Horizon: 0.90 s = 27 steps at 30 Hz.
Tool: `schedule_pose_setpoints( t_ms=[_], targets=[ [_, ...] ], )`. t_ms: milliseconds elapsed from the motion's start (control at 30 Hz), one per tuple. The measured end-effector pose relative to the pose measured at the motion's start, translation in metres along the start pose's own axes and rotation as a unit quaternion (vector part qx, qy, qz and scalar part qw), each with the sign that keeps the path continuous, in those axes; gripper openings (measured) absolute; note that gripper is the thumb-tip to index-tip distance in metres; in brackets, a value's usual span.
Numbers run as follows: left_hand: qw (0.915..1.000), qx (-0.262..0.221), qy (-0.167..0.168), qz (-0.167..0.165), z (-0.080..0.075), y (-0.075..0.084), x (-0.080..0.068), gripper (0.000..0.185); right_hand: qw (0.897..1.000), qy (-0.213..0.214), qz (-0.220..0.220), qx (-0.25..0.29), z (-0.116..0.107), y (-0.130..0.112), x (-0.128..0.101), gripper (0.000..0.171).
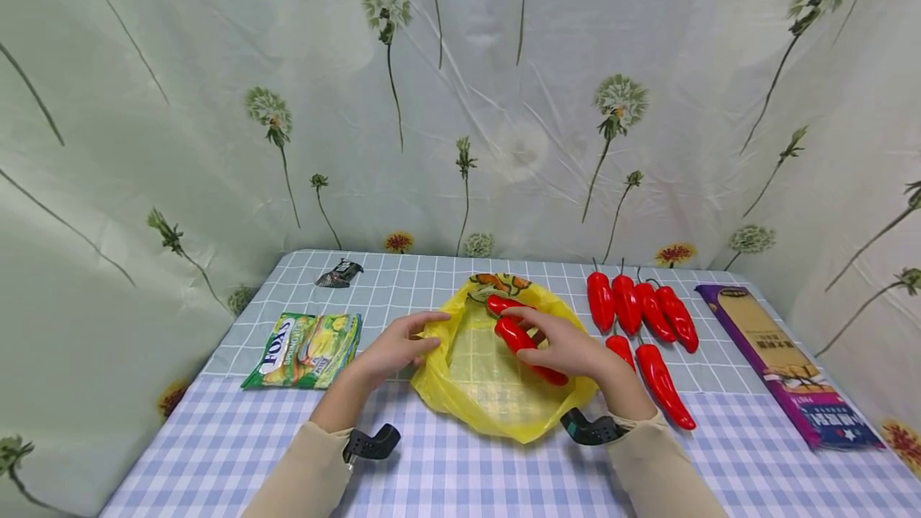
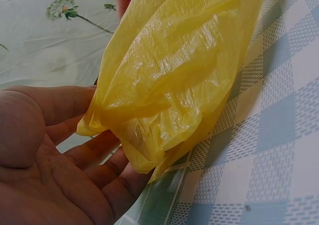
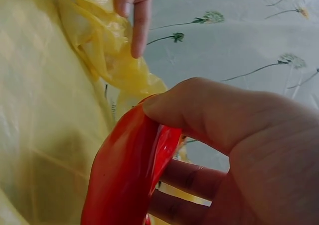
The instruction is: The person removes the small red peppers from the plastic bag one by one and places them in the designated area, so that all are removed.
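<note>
A yellow plastic bag (image 1: 496,398) lies open at the middle of the checked table. My left hand (image 1: 430,332) pinches its left rim between thumb and fingers; in the left wrist view the yellow bag (image 2: 174,70) film runs between that hand's (image 2: 107,135) thumb and fingers. Over the bag's mouth, my right hand (image 1: 514,336) grips a red pepper (image 1: 520,340). Another red pepper (image 1: 501,304) lies inside near the far rim. In the right wrist view, thumb and fingers of the right hand (image 3: 159,140) curl round the red pepper (image 3: 124,180).
Several more red peppers (image 1: 640,310) lie in a row on the table right of the bag. A long purple box (image 1: 784,362) lies at the far right. A green sweets packet (image 1: 305,348) and a small dark wrapper (image 1: 340,272) lie left. A flowered curtain surrounds the table.
</note>
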State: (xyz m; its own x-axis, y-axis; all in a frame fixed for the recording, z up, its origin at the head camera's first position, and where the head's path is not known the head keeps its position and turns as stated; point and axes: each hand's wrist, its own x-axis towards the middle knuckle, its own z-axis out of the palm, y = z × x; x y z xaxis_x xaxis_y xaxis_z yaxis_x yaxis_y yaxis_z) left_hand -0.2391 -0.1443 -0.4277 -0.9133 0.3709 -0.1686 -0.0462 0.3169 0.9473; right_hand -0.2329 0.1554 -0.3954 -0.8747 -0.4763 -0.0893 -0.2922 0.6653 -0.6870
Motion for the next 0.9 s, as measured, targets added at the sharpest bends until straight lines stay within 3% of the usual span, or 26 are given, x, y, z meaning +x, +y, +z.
schedule_pose_setpoints(
  t_ms=[900],
  targets=[
    [1.0,-0.002,0.002,0.0,0.0,-0.001,0.0,0.043,0.999,0.024,0.032,0.035,-0.027,-0.003,-0.018,0.062]
  ],
)
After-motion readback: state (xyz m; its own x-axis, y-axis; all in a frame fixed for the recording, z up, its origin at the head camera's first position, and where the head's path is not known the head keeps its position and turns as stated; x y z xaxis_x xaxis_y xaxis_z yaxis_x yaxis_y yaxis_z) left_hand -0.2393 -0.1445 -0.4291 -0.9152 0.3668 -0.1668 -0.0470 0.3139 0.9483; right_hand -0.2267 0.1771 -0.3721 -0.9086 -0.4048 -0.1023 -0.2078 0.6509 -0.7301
